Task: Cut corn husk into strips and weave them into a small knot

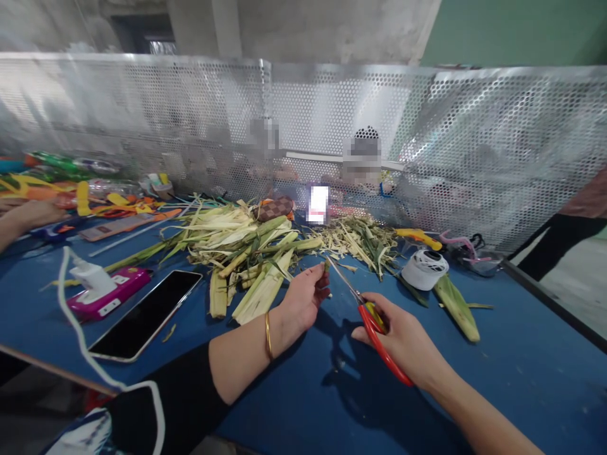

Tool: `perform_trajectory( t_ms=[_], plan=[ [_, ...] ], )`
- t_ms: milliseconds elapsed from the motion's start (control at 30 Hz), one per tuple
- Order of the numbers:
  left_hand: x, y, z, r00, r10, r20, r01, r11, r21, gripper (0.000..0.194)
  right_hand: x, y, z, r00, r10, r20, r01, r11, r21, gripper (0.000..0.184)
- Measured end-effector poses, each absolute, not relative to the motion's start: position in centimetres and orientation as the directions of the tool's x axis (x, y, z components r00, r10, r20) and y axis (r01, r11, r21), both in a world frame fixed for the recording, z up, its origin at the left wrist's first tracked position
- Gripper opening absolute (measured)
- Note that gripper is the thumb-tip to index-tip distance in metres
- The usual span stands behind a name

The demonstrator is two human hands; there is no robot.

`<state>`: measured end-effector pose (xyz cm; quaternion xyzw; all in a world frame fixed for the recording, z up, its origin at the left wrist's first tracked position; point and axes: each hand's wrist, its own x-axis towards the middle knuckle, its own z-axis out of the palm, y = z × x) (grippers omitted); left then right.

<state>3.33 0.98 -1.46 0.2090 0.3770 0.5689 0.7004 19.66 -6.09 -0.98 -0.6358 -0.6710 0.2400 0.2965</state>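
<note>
My right hand [403,338] grips red-handled scissors [367,316], whose blades point up and left toward my left hand. My left hand [306,294] is closed in a pinch on a small green piece of corn husk [326,265] right at the blade tips. Both hands hover over the blue table [497,379]. A pile of pale green and yellow corn husks [246,246] lies just beyond my left hand.
A black phone [147,313] and a pink device with a white charger [102,287] lie at left. A white thread spool [424,268] and a husked corn cob [458,306] sit at right. A perforated metal screen [427,126] backs the table; another person's arm [23,218] shows far left.
</note>
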Motion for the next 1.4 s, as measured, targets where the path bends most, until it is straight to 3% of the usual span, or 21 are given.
perform_trajectory(
  t_ms=[367, 667, 900, 1167, 1233, 1300, 1400],
  plan=[
    [3.5, 1.1, -1.5, 0.064, 0.954, -0.292, -0.646, 0.262, 0.717, 0.010, 19.6, -6.3, -0.9, -0.063, 0.994, 0.092, 0.809, 0.104, -0.578, 0.052],
    [3.8, 0.7, -1.9, 0.126, 0.955, -0.267, -0.620, 0.286, 0.731, 0.008, 19.7, -5.8, -1.6, -0.153, 0.982, 0.112, 0.717, 0.188, -0.672, 0.038],
    [3.9, 0.5, -1.8, 0.112, 0.964, -0.240, -0.560, 0.261, 0.787, 0.013, 19.4, -5.9, -1.2, -0.162, 0.980, 0.113, 0.643, 0.191, -0.742, 0.017],
    [3.7, 0.6, -1.5, 0.124, 0.956, -0.266, -0.577, 0.287, 0.765, 0.016, 19.6, -5.7, -1.9, -0.186, 0.980, 0.067, 0.597, 0.167, -0.785, 0.029],
    [3.7, 0.4, -1.3, 0.125, 0.953, -0.275, -0.569, 0.296, 0.768, 0.016, 19.8, -5.6, -1.8, -0.153, 0.985, 0.078, 0.639, 0.159, -0.753, 0.031],
    [3.7, 0.2, -1.1, 0.131, 0.948, -0.289, -0.546, 0.312, 0.778, 0.017, 20.2, -5.4, -1.5, -0.117, 0.988, 0.098, 0.748, 0.152, -0.646, 0.030],
    [3.9, -0.3, -0.8, 0.157, 0.944, -0.291, -0.503, 0.330, 0.798, 0.018, 20.9, -5.3, -1.0, -0.081, 0.990, 0.116, 0.943, 0.114, -0.313, 0.030]
  ],
)
